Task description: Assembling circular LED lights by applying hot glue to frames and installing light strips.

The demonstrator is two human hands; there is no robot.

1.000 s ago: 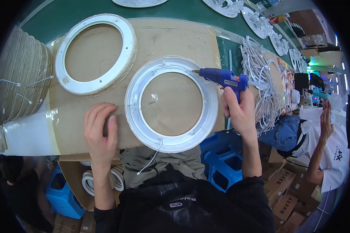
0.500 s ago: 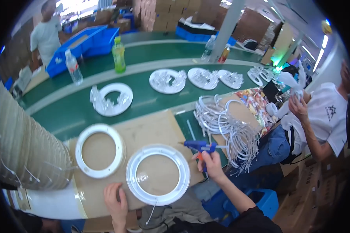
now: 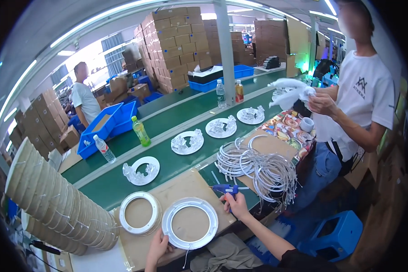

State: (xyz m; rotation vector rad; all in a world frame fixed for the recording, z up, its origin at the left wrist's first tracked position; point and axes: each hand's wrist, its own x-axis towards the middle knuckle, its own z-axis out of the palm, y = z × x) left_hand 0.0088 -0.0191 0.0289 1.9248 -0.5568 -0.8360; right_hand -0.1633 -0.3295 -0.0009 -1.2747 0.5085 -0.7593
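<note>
My right hand (image 3: 237,206) is wrapped round the handle of a blue hot glue gun (image 3: 226,188), its nozzle pointing left. With thumb and fingers, my left hand (image 3: 158,246) grips the lower left rim of a white ring-shaped frame (image 3: 167,226). This frame lies on a brown cardboard sheet (image 3: 177,185), and a thin white wire (image 3: 186,259) hangs from its near edge. Just left of it, a smaller white ring (image 3: 123,216) rests on the same cardboard. A heap of curved white tubes with wire ends (image 3: 258,165) lies to the right of the glue gun.
A tall stack of beige rings (image 3: 63,204) leans at the left. White discs with clear pieces (image 3: 187,143) line the green conveyor (image 3: 167,161). Bottles (image 3: 140,131) and blue bins (image 3: 105,124) stand farther back. At right, a person (image 3: 362,86) handles white material.
My left hand has moved right from the bare cardboard onto the larger ring's rim. My right hand still holds the glue gun. The view has tilted up, and the person at right now stands higher in it.
</note>
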